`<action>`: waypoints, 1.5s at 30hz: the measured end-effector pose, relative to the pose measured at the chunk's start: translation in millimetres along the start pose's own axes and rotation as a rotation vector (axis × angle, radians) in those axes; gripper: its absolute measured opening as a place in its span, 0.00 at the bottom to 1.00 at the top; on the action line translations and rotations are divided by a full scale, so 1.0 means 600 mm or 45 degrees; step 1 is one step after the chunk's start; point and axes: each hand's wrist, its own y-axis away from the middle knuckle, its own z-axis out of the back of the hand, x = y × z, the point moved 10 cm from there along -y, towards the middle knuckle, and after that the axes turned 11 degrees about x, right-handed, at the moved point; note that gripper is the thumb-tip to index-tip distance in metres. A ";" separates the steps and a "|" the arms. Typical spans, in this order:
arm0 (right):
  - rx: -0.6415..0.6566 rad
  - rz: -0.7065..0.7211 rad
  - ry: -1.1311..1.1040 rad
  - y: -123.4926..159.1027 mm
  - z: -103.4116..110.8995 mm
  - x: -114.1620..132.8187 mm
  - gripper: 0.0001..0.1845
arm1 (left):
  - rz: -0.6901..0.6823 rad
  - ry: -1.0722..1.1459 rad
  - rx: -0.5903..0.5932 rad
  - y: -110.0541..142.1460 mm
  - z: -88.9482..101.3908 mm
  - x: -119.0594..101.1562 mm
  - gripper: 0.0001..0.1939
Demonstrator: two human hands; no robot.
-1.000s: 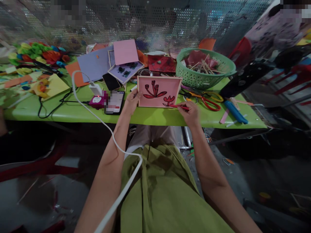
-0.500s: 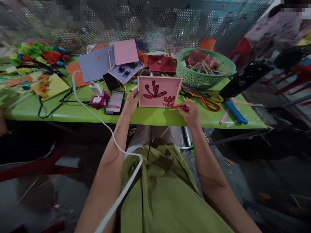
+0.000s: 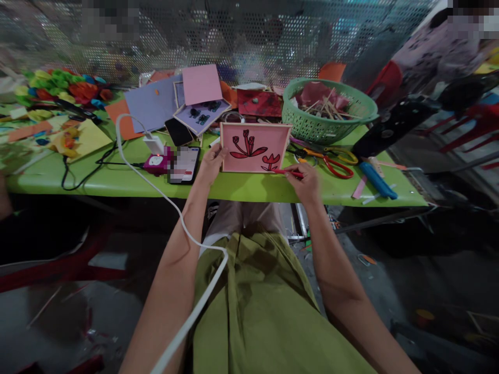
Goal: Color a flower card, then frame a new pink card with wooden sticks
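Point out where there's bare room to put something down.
A narrow strip of green table lies bare between the framed picture and the front edge, flanked by both wrists. Another patch lies front left, between the yellow paper and the edge. Behind the picture it's crowded with papers, beside a basket.

I see the pink framed card (image 3: pixel 255 165) tilted up, red flowers outlined dark; the red pen (image 3: pixel 293 173) touches its near right part.
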 end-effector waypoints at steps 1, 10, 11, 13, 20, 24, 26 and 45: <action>-0.004 -0.008 0.004 0.000 0.001 0.000 0.04 | -0.009 0.002 0.007 0.000 -0.001 -0.001 0.22; -0.014 -0.011 0.003 0.000 0.004 0.007 0.05 | -0.024 -0.016 0.006 -0.001 0.001 0.002 0.25; -0.026 -0.004 0.001 0.000 0.006 0.008 0.05 | -0.020 -0.022 0.006 -0.001 0.001 0.002 0.25; -0.044 0.002 -0.002 0.000 0.008 0.009 0.05 | -0.019 -0.034 0.011 -0.001 0.001 0.002 0.24; -0.031 -0.013 0.033 0.001 0.004 0.003 0.04 | 0.010 -0.017 -0.008 0.001 0.003 0.002 0.21; -0.012 -0.008 0.051 0.001 0.002 0.005 0.04 | -0.005 -0.026 0.002 0.000 0.002 -0.001 0.21; -0.012 -0.003 0.049 0.000 0.002 0.007 0.04 | -0.008 -0.041 -0.002 0.000 0.003 0.000 0.21; -0.009 -0.015 0.051 -0.003 0.002 0.004 0.04 | -0.072 -0.062 -0.112 0.000 0.020 0.003 0.27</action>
